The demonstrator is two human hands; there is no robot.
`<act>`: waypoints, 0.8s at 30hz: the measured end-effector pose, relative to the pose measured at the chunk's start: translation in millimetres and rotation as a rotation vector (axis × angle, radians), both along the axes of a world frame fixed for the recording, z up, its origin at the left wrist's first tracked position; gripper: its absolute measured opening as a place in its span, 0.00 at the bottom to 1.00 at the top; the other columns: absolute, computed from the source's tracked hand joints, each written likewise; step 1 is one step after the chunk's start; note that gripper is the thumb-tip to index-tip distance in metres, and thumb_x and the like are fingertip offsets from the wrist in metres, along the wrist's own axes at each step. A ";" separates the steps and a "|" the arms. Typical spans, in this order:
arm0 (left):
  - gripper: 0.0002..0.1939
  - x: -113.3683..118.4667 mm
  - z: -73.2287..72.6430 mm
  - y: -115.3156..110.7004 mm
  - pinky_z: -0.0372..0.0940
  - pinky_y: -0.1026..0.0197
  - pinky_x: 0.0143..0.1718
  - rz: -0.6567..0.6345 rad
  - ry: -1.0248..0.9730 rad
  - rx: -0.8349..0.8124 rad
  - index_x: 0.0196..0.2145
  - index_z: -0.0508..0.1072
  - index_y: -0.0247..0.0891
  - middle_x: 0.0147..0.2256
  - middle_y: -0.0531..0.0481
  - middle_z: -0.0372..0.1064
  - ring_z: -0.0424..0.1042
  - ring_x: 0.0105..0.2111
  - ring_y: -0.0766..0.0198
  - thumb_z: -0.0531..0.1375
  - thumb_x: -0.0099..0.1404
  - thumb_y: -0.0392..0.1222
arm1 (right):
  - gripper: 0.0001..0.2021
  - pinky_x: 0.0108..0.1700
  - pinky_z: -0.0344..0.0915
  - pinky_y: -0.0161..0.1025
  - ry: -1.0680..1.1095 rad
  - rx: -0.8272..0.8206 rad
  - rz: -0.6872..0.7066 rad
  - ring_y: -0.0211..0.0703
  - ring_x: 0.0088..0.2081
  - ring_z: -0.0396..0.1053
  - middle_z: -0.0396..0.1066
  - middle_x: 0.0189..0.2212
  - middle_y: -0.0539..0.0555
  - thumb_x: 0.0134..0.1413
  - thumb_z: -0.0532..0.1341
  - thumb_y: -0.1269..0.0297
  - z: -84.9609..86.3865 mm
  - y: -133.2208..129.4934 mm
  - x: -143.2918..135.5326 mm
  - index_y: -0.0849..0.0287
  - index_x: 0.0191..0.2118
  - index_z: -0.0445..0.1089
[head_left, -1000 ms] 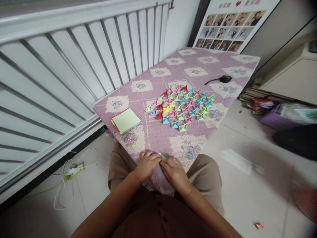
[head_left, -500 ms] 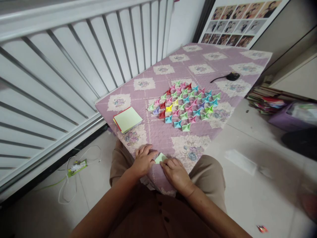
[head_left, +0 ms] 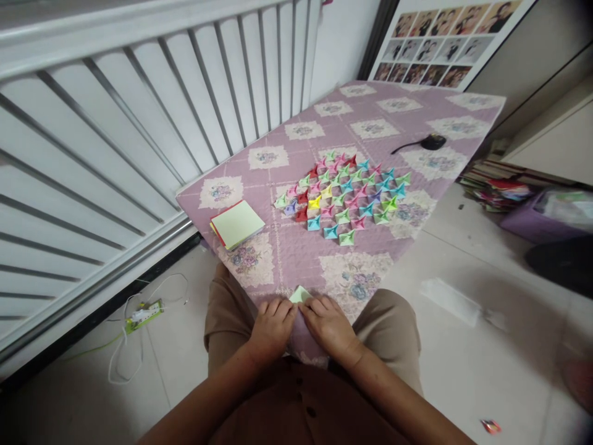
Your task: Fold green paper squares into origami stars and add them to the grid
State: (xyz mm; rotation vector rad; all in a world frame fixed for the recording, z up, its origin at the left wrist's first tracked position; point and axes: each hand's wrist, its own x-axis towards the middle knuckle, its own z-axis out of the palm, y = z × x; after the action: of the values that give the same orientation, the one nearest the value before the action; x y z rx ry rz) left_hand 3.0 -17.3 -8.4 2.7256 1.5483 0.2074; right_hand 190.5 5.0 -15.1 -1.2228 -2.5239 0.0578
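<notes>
A small piece of pale green folded paper (head_left: 300,295) lies at the near corner of the table, its pointed top showing between my hands. My left hand (head_left: 274,322) is closed on its left lower edge, fingers together. My right hand (head_left: 328,324) grips the right lower edge in the same way, and the fingertips of both hands nearly meet. The paper's bottom edge is hidden under my fingers. Beyond it, several folded paper pieces (head_left: 341,216) in green, pink, blue, red, yellow and purple stand in slanting rows.
A stack of square coloured paper (head_left: 238,224), pale green on top, lies on the left of the flowered tablecloth (head_left: 287,247). A black object with a short cable (head_left: 433,142) rests at the far right. A white radiator (head_left: 152,117) borders the table's left side. A power strip (head_left: 144,314) is on the floor.
My left hand has come down and closed its spread fingers onto the paper's lower left edge. My right hand has stayed nearly in place on the paper.
</notes>
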 end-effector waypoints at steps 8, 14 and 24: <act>0.18 -10.3 2.2 -5.2 0.54 0.53 0.45 -0.001 0.033 -0.004 0.55 0.64 0.39 0.51 0.45 0.66 0.62 0.48 0.58 0.50 0.69 0.41 | 0.11 0.46 0.61 0.43 0.057 -0.003 0.006 0.45 0.40 0.63 0.71 0.35 0.54 0.61 0.56 0.68 1.4 1.3 6.8 0.57 0.46 0.72; 0.18 -7.1 5.9 -4.5 0.54 0.52 0.44 -0.011 0.042 -0.028 0.56 0.63 0.38 0.51 0.45 0.66 0.62 0.48 0.58 0.49 0.70 0.42 | 0.12 0.47 0.61 0.42 0.061 -0.026 -0.015 0.44 0.40 0.64 0.71 0.36 0.56 0.62 0.54 0.68 3.2 0.1 21.8 0.60 0.47 0.72; 0.20 11.3 17.1 -0.4 0.57 0.49 0.42 0.051 0.166 -0.033 0.57 0.61 0.43 0.43 0.44 0.67 0.64 0.42 0.55 0.51 0.68 0.41 | 0.12 0.46 0.57 0.43 0.074 -0.045 -0.156 0.45 0.40 0.64 0.71 0.36 0.55 0.62 0.54 0.63 7.5 -1.0 39.0 0.56 0.42 0.74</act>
State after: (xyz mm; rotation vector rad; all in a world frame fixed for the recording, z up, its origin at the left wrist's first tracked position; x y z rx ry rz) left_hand 14.3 -17.8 8.8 2.7425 1.6453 -0.0454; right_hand 229.5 4.0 -7.6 -1.4047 -2.3679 0.1211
